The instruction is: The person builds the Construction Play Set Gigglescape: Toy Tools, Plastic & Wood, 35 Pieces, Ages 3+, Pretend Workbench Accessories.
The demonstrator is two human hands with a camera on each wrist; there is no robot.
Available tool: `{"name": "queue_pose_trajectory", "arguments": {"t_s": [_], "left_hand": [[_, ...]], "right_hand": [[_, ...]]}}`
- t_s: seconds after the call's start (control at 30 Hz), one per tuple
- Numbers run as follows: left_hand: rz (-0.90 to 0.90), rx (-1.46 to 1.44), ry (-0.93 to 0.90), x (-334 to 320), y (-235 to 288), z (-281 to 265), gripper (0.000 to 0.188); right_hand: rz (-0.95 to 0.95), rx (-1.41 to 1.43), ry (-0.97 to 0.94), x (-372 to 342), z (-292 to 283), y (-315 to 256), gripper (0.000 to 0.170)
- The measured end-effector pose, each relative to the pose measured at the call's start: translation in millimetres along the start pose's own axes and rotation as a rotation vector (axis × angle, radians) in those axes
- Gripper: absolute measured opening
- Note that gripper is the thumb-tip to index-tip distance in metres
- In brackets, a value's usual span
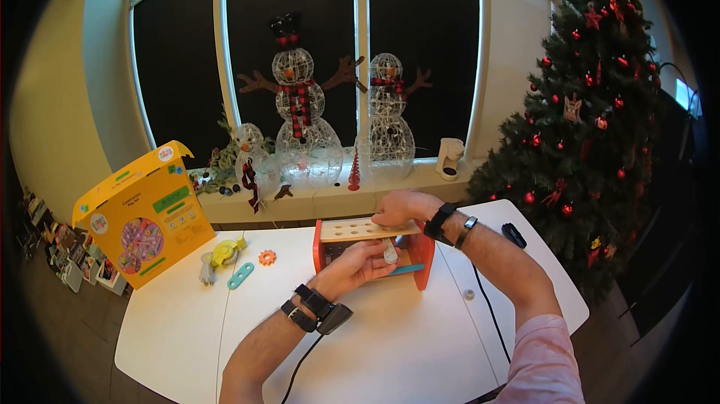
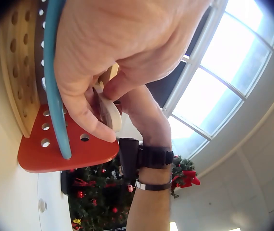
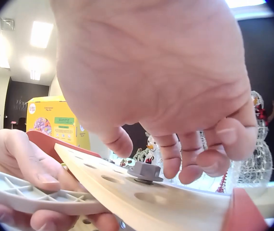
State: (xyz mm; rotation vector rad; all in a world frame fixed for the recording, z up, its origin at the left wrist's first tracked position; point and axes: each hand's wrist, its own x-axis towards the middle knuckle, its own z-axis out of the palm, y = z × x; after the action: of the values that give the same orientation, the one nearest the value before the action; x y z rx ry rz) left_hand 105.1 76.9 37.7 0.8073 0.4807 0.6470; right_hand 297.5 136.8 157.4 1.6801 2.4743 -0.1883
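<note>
A wooden frame with a holed top board (image 1: 341,232) and red end panels (image 2: 72,151) stands on the table. My left hand (image 1: 349,267) pinches a pale grey ribbed strip (image 3: 36,196) between thumb and fingers, just beneath the board's near edge. Above the board is my right hand (image 3: 151,72), its fingers loosely bent on either side of a grey hex-headed bolt (image 3: 145,172); no clear contact shows. The bolt's head sits on top of the board beside open holes. A teal bar (image 2: 54,86) runs along the frame, below my left hand in the head view.
Left of the frame on the white table (image 1: 172,336) lie a yellow-green toy piece (image 1: 225,252), a teal link (image 1: 241,276) and an orange gear (image 1: 267,258). A yellow box (image 1: 161,216) stands behind them. At the right are a small grey piece (image 1: 469,294) and a black cable (image 1: 489,314).
</note>
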Motion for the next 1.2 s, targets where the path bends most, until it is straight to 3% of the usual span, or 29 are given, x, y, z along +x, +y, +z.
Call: {"name": "queue_pose_trajectory", "arguments": {"t_s": [0.3, 0.5, 0.57, 0.9, 0.97, 1.2], "left_hand": [[-0.011, 0.008, 0.014, -2, 1, 3, 0.033], [-0.001, -0.002, -0.009, -1, -1, 0, 0.032], [0.004, 0.001, -0.011, 0, -1, -1, 0.032], [0.006, 0.030, -0.008, 0, -2, -1, 0.033], [-0.002, 0.028, -0.002, -1, -1, 1, 0.023], [-0.007, 0.033, 0.006, -2, 0, 2, 0.032]], "right_hand": [[-0.065, 0.041, -0.008, 10, 7, 9, 0.067], [0.053, 0.019, -0.016, -1, -3, -3, 0.065], [-0.036, 0.048, -0.014, 2, 2, 2, 0.064], [-0.061, 0.023, -0.003, 15, 12, 11, 0.064], [-0.041, 0.034, 0.015, 1, 2, 3, 0.062], [-0.053, 0.042, -0.040, 32, 23, 24, 0.065]]}}
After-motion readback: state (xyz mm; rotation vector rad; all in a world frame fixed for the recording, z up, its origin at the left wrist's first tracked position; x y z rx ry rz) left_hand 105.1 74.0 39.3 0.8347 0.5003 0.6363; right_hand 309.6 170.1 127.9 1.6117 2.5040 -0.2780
